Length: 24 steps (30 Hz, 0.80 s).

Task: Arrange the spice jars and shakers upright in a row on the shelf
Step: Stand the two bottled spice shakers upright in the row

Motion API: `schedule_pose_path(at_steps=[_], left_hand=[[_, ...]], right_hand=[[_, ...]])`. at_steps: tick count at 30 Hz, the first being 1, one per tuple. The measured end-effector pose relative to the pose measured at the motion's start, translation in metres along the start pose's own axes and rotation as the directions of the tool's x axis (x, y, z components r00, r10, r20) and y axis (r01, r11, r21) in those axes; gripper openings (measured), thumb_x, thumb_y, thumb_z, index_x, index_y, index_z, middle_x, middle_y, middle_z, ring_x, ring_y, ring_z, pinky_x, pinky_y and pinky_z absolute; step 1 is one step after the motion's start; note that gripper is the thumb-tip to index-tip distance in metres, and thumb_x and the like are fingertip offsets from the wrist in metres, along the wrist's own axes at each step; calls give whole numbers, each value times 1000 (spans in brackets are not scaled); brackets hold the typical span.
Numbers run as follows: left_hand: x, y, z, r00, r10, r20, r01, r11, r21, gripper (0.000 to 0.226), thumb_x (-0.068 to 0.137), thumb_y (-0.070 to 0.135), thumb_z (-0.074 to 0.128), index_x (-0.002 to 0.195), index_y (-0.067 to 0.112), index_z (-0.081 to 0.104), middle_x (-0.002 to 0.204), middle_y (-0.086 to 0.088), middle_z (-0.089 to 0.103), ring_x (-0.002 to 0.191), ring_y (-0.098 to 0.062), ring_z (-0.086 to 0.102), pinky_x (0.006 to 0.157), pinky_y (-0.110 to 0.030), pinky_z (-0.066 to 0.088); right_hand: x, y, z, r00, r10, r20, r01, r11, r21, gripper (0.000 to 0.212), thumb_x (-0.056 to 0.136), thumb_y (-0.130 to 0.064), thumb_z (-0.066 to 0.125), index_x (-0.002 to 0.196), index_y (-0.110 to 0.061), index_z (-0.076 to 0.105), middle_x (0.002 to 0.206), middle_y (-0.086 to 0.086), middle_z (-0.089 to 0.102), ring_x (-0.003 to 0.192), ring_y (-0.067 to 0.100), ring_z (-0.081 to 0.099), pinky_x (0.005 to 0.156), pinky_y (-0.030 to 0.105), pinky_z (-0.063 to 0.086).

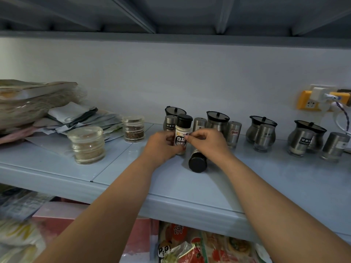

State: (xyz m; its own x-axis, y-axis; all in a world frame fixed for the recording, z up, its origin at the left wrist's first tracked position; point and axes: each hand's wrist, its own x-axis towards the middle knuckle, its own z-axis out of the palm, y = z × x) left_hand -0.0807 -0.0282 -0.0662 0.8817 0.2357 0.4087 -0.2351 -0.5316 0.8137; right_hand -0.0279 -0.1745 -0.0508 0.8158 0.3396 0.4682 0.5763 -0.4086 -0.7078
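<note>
Head view: a white pepper bottle, judged light, rigid and smooth, is being steadied upright on the shelf, gripped mid-body by the left hand and pinched at the label by the right hand, a toppled bottle just beneath that pinch.

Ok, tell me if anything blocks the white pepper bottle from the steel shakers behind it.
Nothing visible. The white pepper bottle, gripped by the left hand and pinched by the right hand, stands upright before the steel shakers; the black-capped bottle lies on its side beside it, not between.
</note>
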Motion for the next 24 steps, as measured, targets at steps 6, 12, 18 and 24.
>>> schedule_pose_path(at_steps=[6, 12, 18, 24], left_hand=[[0, 0, 0, 1000, -4, -11, 5, 998, 62, 33, 74, 15, 77, 107, 16, 71, 98, -2, 74, 91, -14, 67, 87, -29, 53], [2, -3, 0, 999, -26, -21, 29, 993, 115, 32, 75, 20, 76, 106, 19, 70, 99, -1, 72, 93, -14, 65, 80, -25, 49], [3, -4, -1, 1000, -18, -18, 21, 989, 146, 31, 74, 23, 77, 104, 18, 70, 96, -1, 71, 91, -14, 64, 66, -15, 41], [3, -4, 0, 1000, -23, -8, 24, 983, 180, 33, 77, 24, 75, 108, 19, 68, 96, 0, 69, 89, -12, 60, 73, -19, 38]], right_hand=[[2, 3, 0, 999, 18, 45, -16, 999, -49, 16, 84, -39, 64, 89, -28, 75, 94, -12, 73, 96, 8, 65, 94, 43, 48], [2, 4, 2, 993, 54, 101, -52, 998, -24, 20, 86, -46, 55, 75, -41, 71, 93, -18, 72, 103, 6, 61, 101, 44, 41], [-1, 0, 0, 988, 73, 135, -77, 997, 24, 23, 89, -42, 54, 72, -40, 69, 92, -18, 71, 103, 5, 60, 103, 41, 42], [0, 3, 1, 991, 48, 121, -45, 999, -22, 21, 89, -45, 53, 82, -36, 71, 94, -14, 72, 104, 9, 60, 102, 44, 42]])
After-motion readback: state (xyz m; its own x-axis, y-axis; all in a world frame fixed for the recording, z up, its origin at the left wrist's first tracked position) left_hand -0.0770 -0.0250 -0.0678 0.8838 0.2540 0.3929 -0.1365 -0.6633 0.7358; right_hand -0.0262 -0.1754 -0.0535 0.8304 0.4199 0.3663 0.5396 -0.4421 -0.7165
